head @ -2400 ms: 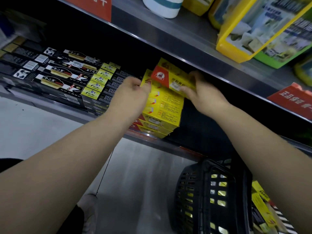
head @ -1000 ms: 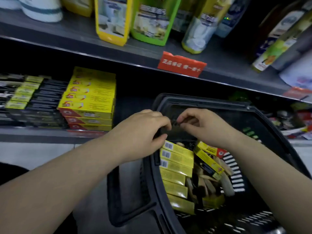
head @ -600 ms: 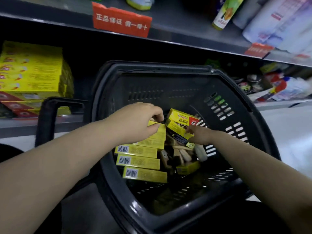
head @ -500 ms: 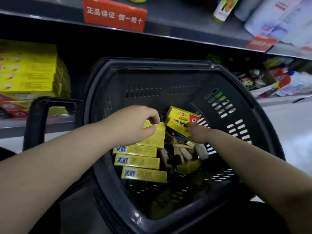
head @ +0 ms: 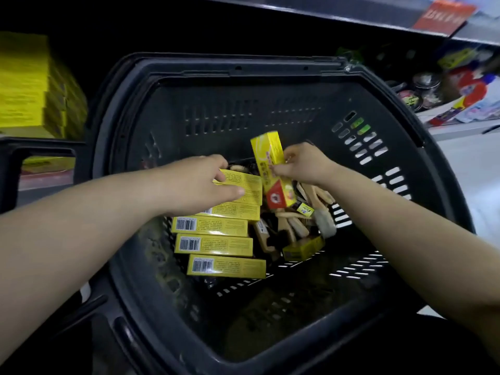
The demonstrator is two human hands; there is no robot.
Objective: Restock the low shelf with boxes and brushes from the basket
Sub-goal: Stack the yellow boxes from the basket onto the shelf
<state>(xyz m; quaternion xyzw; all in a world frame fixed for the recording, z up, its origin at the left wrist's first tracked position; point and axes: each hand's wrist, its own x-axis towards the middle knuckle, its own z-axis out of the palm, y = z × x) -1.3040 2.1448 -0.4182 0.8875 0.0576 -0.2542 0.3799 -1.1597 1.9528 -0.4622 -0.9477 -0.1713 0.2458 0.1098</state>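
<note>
Yellow box (head: 271, 169) pinched in right hand (head: 303, 165) above basket (head: 243, 69).

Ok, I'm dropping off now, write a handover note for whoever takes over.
Left hand: grips the top yellow cardboard box of the row in the black plastic basket.
Right hand: holds a second yellow box with a red end, lifted and tilted upright.
Done: a stack of yellow boxes sits on the low shelf.
Left: both held boxes, the other boxes and the wooden brushes in the basket.
</note>
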